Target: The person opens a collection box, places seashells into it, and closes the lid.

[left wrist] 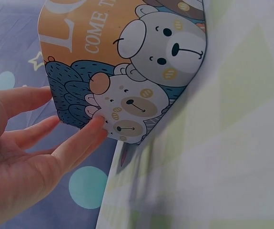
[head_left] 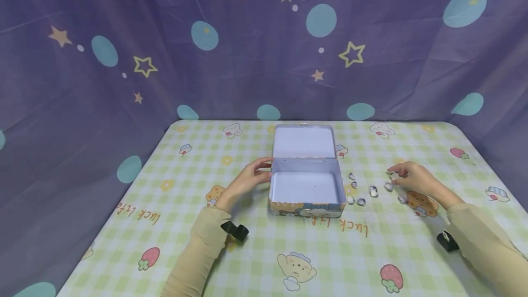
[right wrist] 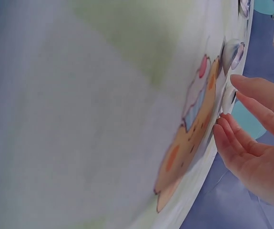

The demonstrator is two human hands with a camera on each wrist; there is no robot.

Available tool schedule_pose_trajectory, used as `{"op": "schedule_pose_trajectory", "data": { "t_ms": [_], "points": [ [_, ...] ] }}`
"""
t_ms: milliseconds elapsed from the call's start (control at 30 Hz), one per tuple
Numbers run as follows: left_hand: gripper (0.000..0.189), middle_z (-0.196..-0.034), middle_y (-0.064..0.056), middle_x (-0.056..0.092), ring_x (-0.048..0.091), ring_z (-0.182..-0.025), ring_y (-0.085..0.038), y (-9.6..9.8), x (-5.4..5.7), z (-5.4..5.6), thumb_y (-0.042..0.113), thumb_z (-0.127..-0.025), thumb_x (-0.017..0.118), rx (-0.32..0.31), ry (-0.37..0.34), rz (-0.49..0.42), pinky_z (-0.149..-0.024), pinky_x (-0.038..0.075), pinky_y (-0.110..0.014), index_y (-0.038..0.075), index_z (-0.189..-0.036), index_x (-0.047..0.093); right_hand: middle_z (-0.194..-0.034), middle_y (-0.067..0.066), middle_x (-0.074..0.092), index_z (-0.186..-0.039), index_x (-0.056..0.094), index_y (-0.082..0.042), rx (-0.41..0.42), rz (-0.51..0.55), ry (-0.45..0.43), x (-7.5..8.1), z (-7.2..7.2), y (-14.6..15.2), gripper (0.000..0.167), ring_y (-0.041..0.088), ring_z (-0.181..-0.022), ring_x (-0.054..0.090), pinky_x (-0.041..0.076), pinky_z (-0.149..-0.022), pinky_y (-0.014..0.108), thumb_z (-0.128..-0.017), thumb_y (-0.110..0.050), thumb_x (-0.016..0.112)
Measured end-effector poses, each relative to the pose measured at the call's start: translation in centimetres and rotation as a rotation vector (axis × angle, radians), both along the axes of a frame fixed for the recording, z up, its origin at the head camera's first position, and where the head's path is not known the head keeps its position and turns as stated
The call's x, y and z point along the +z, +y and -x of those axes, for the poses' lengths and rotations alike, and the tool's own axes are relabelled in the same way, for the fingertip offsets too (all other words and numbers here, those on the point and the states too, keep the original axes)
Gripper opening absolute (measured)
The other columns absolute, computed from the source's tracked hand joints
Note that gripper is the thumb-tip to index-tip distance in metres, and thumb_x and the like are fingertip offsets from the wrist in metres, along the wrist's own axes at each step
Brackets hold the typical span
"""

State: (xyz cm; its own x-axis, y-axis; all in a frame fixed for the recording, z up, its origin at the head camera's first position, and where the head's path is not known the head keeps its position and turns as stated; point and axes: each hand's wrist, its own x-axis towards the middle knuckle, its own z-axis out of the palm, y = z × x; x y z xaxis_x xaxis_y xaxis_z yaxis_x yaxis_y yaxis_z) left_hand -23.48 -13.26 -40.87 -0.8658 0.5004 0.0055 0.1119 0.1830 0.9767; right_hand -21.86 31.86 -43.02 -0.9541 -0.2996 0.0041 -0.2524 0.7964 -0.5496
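A tin box (head_left: 306, 210) with bear pictures stands on the table, its hinged lid (head_left: 304, 142) swung back and its white inside showing. My left hand (head_left: 250, 177) rests its fingers against the box's left side; in the left wrist view the fingertips touch the printed wall (left wrist: 141, 71). Right of the box, my right hand (head_left: 414, 178) is low over the cloth. Its thumb and fingers are on either side of a small pale seashell (right wrist: 228, 98) and appear to pinch it. Another shiny shell (right wrist: 233, 55) lies just beyond the thumb.
Several small shells lie between the box and my right hand, among them a pair (head_left: 373, 191) side by side and one dark shell (head_left: 361, 202). A checked cloth (head_left: 255, 260) covers the table. A purple curtain (head_left: 255, 72) hangs behind it.
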Motion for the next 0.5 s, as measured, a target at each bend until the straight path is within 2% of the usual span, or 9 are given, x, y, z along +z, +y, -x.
{"op": "schedule_pose_trajectory", "data": {
  "t_ms": [300, 500],
  "points": [
    [0.050, -0.126, -0.033, 0.036, 0.044, -0.110, -0.045, -0.01, -0.04, -0.11, 0.001, -0.087, 0.050, 0.006, -0.005, 0.008, -0.086, 0.050, -0.032, -0.005, -0.133, 0.031, -0.088, 0.016, 0.058, -0.100, 0.063, 0.006, -0.014, -0.035, 0.010, -0.16, 0.37, -0.18, 0.029, 0.022, -0.076, 0.052, 0.046, -0.061, 0.033, -0.075, -0.009, 0.067],
    [0.050, -0.126, -0.033, 0.036, 0.045, -0.110, -0.045, 0.01, 0.01, -0.08, 0.000, -0.087, 0.050, 0.010, -0.012, 0.009, -0.086, 0.050, -0.032, -0.006, -0.133, 0.030, -0.086, 0.013, 0.058, -0.099, 0.064, 0.005, -0.017, -0.050, 0.023, -0.38, 0.47, -0.05, 0.028, 0.020, -0.074, 0.051, 0.045, -0.059, 0.030, -0.076, -0.010, 0.066]
  ]
}}
